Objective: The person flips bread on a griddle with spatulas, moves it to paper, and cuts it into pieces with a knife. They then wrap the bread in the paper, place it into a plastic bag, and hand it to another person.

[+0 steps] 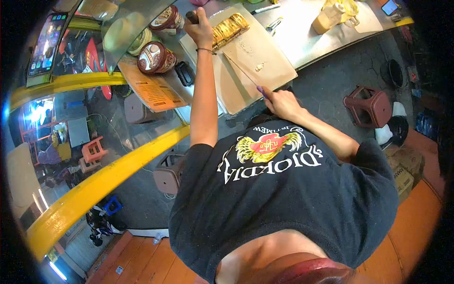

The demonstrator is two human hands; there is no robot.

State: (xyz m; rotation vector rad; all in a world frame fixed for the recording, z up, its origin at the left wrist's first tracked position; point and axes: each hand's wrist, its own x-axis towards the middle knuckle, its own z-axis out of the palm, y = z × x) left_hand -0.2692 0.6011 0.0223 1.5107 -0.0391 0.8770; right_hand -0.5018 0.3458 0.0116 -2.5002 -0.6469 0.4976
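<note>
A golden-brown folded pancake, like a martabak, lies on a paper-covered board. Its left end is right beside my left hand, which is closed around a dark-handled tool; the working end of that tool is hidden. My right hand grips the purple handle of a long thin knife. The blade points up and left across the board, with its tip close to the pancake's near edge. Crumbs are scattered on the paper.
Left of the board stand brown tubs, a black oblong item and an orange printed menu. Scissors and a bottle of yellowish liquid are on the metal counter. A yellow bar runs along my left.
</note>
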